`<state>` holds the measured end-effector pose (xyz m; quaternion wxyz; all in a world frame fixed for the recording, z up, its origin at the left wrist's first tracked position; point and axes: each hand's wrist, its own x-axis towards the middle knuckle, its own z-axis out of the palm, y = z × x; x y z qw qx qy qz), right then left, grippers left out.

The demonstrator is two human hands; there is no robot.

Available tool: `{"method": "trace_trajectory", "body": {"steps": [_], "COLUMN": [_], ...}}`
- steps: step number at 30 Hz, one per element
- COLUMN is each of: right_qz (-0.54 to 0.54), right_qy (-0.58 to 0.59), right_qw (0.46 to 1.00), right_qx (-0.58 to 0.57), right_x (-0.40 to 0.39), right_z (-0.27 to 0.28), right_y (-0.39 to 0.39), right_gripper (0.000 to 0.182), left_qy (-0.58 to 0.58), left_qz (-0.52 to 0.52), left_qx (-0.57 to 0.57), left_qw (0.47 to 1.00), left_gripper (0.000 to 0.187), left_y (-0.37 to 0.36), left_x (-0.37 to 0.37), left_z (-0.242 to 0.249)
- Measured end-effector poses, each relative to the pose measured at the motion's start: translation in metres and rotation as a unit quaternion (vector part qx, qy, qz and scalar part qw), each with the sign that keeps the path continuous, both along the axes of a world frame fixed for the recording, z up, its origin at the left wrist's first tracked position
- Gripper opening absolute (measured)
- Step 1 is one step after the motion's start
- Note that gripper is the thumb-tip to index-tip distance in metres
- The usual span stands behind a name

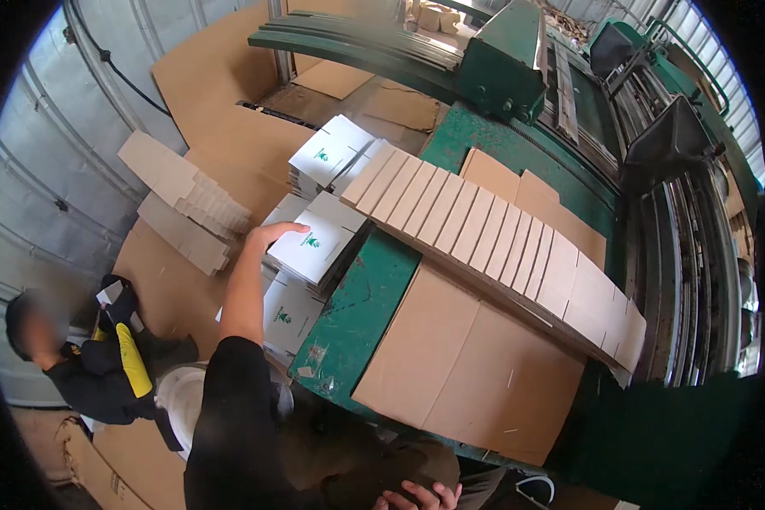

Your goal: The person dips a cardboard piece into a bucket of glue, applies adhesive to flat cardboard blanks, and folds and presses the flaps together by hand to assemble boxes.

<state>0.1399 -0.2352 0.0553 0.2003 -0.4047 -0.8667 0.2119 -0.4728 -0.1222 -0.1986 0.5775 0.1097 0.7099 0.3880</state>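
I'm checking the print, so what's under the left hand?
Under the left hand is a white stack; its top shows a green logo near the fingertips. Layered edges show below. The patch that the hand covers can't be seen.

Left of centre, white cartons [330, 223] bear green logos [312, 241]. Right of centre, the cardboard row [473, 226] is pale tan. The machine table [348, 310] is green; at lower left, a co-worker's sleeve [133, 361] shows yellow.
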Motion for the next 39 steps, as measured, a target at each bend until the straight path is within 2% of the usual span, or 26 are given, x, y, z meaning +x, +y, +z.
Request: {"method": "trace_trajectory", "body": {"steps": [2, 4, 5, 6, 7, 8, 10, 13, 14, 15, 16, 18, 20, 21, 23, 27, 28, 29, 30, 32, 33, 34, 35, 37, 38, 39], "right_qz": [0.029, 0.057, -0.016, -0.088, -0.089, -0.12, -0.149, -0.196, -0.128, -0.051, -0.052, -0.016, -0.02, -0.021, -0.017, 0.012, 0.012, 0.017, 0.022, 0.087, 0.116, 0.142, 0.196, 0.317, 0.372, 0.404], "right_qy": [-0.021, -0.041, 0.073, 0.184, 0.185, 0.214, 0.242, 0.287, 0.178, 0.056, 0.058, 0.107, 0.118, 0.125, 0.135, 0.107, 0.103, 0.109, 0.115, 0.14, 0.157, 0.172, 0.206, 0.145, 0.123, 0.12], "right_qw": [0.999, 0.998, 0.984, 0.93, 0.93, 0.894, 0.851, 0.815, 0.942, 0.997, 0.996, 0.987, 0.986, 0.986, 0.985, 0.991, 0.992, 0.992, 0.992, 0.985, 0.977, 0.966, 0.945, 0.876, 0.819, 0.771], "right_qx": [-0.002, -0.005, -0.159, -0.306, -0.305, -0.374, -0.442, -0.463, -0.255, -0.029, -0.029, 0.117, 0.113, 0.108, 0.11, 0.081, 0.074, 0.058, 0.042, -0.049, -0.09, -0.133, -0.164, -0.333, -0.418, -0.478], "right_x": [0.011, 0.022, 0.028, 0.031, 0.037, 0.043, 0.043, 0.025, 0.013, -0.001, -0.008, -0.015, -0.015, -0.014, -0.013, 0.008, 0.007, 0.01, 0.013, 0.026, 0.039, 0.053, 0.063, 0.093, 0.101, 0.112], "right_z": [-0.006, -0.021, -0.033, -0.039, -0.043, -0.046, -0.046, -0.029, -0.02, -0.01, -0.008, -0.01, -0.011, -0.012, -0.012, -0.027, -0.022, -0.019, -0.014, 0.017, 0.031, 0.045, 0.062, 0.079, 0.087, 0.082], "right_y": [-0.002, -0.016, -0.03, -0.037, -0.04, -0.043, -0.043, -0.034, -0.025, -0.015, -0.008, 0.004, 0.003, 0.002, 0.003, -0.002, -0.001, -0.001, 0.001, 0.009, 0.013, 0.014, 0.015, 0.0, -0.006, -0.018], "right_gripper": [0.024, 0.032, 0.039, 0.049, 0.049, 0.053, 0.059, 0.052, 0.044, 0.037, 0.037, 0.018, 0.015, 0.013, 0.012, 0.016, 0.015, 0.016, 0.016, 0.022, 0.023, 0.025, 0.029, 0.032, 0.032, 0.022], "left_qy": [0.001, 0.011, 0.021, 0.021, -0.01, -0.04, -0.035, -0.026, -0.02, -0.019, -0.022, -0.021, 0.013, 0.017, 0.174, 0.196, 0.211, 0.226, 0.229, 0.219, 0.222, 0.297, 0.368, 0.376, 0.338, 0.298], "left_qz": [-0.006, -0.013, -0.02, -0.021, -0.007, 0.008, 0.005, -0.005, -0.012, -0.014, -0.03, -0.047, -0.004, -0.005, 0.072, 0.071, 0.074, 0.078, 0.077, 0.16, 0.158, 0.13, 0.102, 0.178, 0.183, 0.188], "left_qx": [-0.039, -0.035, -0.028, -0.027, -0.009, 0.009, -0.001, -0.021, -0.031, -0.031, -0.032, -0.032, 0.017, 0.019, -0.048, -0.006, 0.046, 0.098, 0.095, 0.162, 0.157, 0.198, 0.242, 0.3, 0.279, 0.257], "left_qw": [0.999, 0.999, 0.999, 0.999, 1.0, 0.999, 0.999, 0.999, 0.999, 0.999, 0.999, 0.998, 1.0, 1.0, 0.981, 0.978, 0.974, 0.966, 0.966, 0.949, 0.949, 0.925, 0.892, 0.858, 0.88, 0.9], "left_gripper": [0.069, 0.07, 0.07, 0.07, 0.071, 0.071, 0.071, 0.071, 0.071, 0.071, 0.074, 0.078, 0.09, 0.09, 0.094, 0.09, 0.084, 0.078, 0.078, 0.066, 0.066, 0.06, 0.055, 0.05, 0.048, 0.046], "left_y": [0.002, 0.003, 0.005, 0.007, 0.007, 0.007, 0.011, 0.014, 0.016, 0.017, 0.017, 0.015, 0.01, 0.008, 0.004, -0.022, -0.032, -0.044, -0.057, -0.088, -0.11, -0.135, -0.157, -0.206, -0.233, -0.259], "left_x": [0.001, -0.002, -0.002, -0.002, 0.0, 0.0, 0.002, 0.012, 0.016, 0.012, 0.003, -0.001, 0.011, 0.012, 0.011, 0.004, 0.005, 0.007, 0.021, 0.065, 0.078, 0.091, 0.108, 0.156, 0.183, 0.211], "left_z": [0.014, 0.007, 0.002, -0.002, -0.006, -0.01, -0.013, 0.001, 0.011, 0.006, -0.002, 0.0, 0.019, 0.018, 0.0, 0.001, -0.001, -0.004, 0.012, 0.05, 0.057, 0.058, 0.059, 0.07, 0.084, 0.102]}}
